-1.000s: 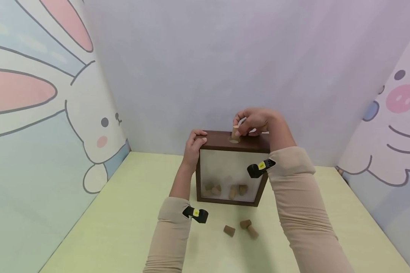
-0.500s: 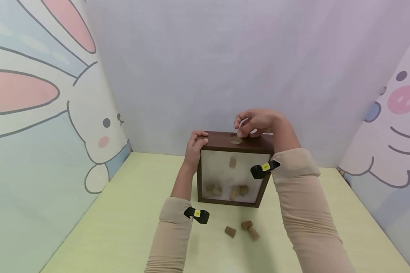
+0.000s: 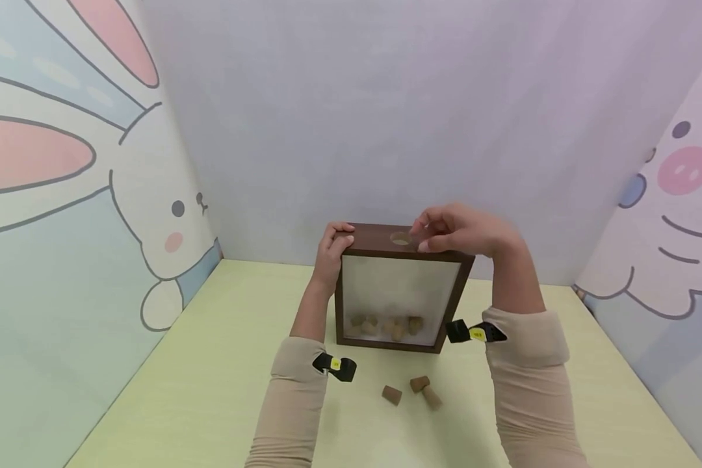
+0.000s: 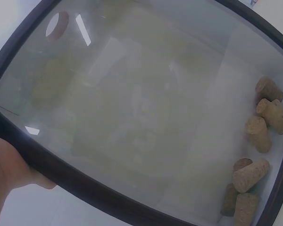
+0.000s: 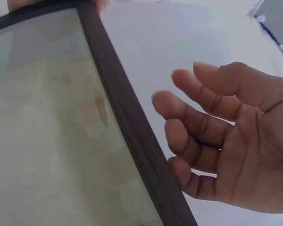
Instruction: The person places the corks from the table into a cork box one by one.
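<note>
A shallow dark brown box [image 3: 376, 242] with a clear front panel stands upright on the table, a round hole [image 3: 400, 239] in its top. My left hand [image 3: 329, 259] grips the box's upper left corner. Behind the panel, several wine corks [image 4: 251, 175] lie along the bottom, fully visible in the left wrist view. Just right of the hole, my right hand [image 3: 459, 229] hovers over the top edge with nothing in it. Its fingers [image 5: 193, 117] are loosely bent in the right wrist view.
Three loose corks lie on the pale yellow-green table [image 3: 240, 312] in front of the box, one cork [image 3: 392, 394] apart from the touching pair. A plain pale wall [image 3: 304, 130] rises behind, with cartoon-printed walls at both sides.
The cork that my right hand pinched above the hole was let go and fell inside, joining the others at the bottom. That hand then moved right and slightly down. My left hand stays put.
</note>
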`<state>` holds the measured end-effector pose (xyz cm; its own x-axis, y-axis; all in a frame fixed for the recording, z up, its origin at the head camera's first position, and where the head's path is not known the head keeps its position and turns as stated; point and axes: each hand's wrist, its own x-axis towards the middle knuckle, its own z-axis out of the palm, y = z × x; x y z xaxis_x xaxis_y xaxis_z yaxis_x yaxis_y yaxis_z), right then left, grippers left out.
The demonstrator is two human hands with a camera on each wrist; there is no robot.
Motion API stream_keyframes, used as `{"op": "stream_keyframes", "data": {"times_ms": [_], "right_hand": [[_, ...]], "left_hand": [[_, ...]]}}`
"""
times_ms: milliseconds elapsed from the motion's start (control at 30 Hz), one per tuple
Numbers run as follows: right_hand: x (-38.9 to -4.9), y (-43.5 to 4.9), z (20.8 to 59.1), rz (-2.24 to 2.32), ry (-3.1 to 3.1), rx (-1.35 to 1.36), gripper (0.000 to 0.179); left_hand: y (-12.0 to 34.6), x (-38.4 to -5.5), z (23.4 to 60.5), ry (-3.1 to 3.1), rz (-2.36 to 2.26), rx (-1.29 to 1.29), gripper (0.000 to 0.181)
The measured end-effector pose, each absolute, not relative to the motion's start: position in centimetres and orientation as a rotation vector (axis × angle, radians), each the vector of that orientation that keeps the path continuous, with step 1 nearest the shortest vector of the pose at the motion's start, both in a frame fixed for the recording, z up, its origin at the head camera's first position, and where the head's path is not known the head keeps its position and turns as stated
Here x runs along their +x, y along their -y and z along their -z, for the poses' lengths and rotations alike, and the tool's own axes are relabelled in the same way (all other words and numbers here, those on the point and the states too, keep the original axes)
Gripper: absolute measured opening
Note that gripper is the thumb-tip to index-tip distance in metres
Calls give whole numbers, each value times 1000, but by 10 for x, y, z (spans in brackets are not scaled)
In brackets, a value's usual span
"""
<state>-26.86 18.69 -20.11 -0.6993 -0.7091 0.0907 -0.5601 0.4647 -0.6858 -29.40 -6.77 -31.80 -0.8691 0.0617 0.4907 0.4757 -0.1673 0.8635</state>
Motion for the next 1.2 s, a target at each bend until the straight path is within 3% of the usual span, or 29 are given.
{"op": "stream_keyframes", "data": {"times_ms": [367,1200], "right_hand": [[-235,-183,233,1167,-2470,-1359,24],[-229,-184,343,1412,-2167,-1112,33]], "left_hand": [[70,-296,315,1881,2094,-580,34],[74,-291,316,1846,2085,-577,25]]}}
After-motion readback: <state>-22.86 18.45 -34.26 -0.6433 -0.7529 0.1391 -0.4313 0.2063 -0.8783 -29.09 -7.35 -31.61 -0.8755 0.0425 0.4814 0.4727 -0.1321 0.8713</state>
